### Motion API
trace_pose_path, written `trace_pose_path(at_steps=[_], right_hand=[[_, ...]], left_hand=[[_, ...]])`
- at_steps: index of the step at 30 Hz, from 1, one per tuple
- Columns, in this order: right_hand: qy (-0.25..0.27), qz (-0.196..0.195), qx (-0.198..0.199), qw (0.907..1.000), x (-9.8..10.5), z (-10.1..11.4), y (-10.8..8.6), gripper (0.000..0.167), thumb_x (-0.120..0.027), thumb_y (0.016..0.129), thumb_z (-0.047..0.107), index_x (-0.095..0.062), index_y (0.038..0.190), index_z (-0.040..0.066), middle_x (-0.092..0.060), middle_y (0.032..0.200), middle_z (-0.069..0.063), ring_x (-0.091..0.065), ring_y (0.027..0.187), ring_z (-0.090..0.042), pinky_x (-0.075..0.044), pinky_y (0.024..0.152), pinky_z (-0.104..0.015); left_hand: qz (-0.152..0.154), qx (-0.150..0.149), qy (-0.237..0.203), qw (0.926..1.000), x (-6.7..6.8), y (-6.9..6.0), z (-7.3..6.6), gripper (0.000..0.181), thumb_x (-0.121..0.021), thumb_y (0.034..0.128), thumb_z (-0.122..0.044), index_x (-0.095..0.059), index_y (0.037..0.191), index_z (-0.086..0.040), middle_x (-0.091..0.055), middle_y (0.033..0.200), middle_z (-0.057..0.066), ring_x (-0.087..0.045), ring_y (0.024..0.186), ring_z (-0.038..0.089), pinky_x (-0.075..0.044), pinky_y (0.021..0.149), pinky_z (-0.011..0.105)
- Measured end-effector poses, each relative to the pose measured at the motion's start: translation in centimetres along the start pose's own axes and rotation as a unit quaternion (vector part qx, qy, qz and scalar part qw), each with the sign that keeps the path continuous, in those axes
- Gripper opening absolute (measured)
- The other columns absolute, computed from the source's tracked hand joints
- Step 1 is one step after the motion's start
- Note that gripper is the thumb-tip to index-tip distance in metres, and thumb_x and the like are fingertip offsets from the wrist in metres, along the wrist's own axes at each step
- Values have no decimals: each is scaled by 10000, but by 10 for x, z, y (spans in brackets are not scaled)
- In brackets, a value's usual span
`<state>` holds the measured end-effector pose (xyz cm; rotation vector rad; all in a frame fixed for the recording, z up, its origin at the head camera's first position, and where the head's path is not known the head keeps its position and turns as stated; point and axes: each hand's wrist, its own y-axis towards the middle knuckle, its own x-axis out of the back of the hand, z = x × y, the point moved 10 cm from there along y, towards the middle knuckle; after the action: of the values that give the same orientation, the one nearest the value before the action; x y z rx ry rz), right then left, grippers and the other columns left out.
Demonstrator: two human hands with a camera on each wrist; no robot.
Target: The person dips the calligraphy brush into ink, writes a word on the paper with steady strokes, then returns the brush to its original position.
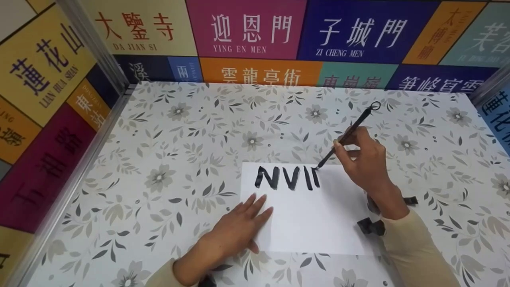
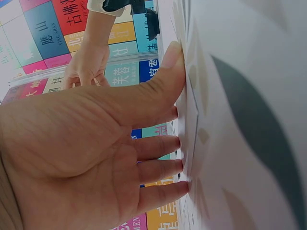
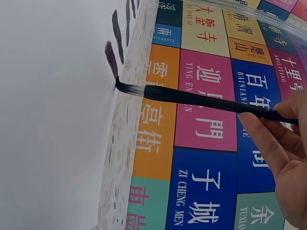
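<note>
My right hand (image 1: 364, 161) pinches a black calligraphy brush (image 1: 350, 129) with a hanging loop at its top end. In the right wrist view the inked bristles (image 3: 128, 88) bend against the white sheet of paper (image 3: 53, 120), at the top of a black stroke. Bold black strokes (image 1: 287, 178) resembling "NVII" run along the upper part of the paper (image 1: 310, 219) in the head view. My left hand (image 1: 241, 227) rests with spread, fairly straight fingers on the paper's left edge. In the left wrist view, the left hand's fingertips (image 2: 175, 165) touch the surface.
The table is covered by a floral cloth (image 1: 159, 215). Colourful panels with Chinese lettering (image 1: 247, 32) stand behind it and along the left side (image 1: 51, 159). A black strapped object (image 1: 370, 226) sits at the right wrist, over the paper's right side.
</note>
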<state>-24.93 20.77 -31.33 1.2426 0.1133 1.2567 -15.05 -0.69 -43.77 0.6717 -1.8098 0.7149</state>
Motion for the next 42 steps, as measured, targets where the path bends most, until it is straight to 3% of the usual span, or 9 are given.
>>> trace_pose_path(at_steps=[17,27,42], right_hand=[[-138,189,35,9997,1,0,2,223,-686,823,-27,-531,980,-53,-650,804,-124,-686,741,-263,-441,645,-9],[-475,558,162,9972,-1,7,3,179,-647,836,-27,-518,959,-39,-634,786,-107,-677,734,-195,-549,515,-224],[-381,877,160,9953,-4,15,3,192,-665,831,-26,-519,955,-17,-621,772,-74,-658,706,-160,-539,530,-180]], left_hand=[[124,72,96,9999,-1,0,0,955,-745,645,-396,-375,1474,-102,-225,1550,160,-190,1417,342,-266,1121,428],[21,21,118,9999,0,0,-1,954,-755,636,-389,-387,1469,-101,-245,1543,166,-211,1409,354,-287,1110,439],[53,16,107,9999,0,0,0,950,-738,648,-402,-377,1473,-101,-233,1545,169,-199,1413,352,-266,1120,435]])
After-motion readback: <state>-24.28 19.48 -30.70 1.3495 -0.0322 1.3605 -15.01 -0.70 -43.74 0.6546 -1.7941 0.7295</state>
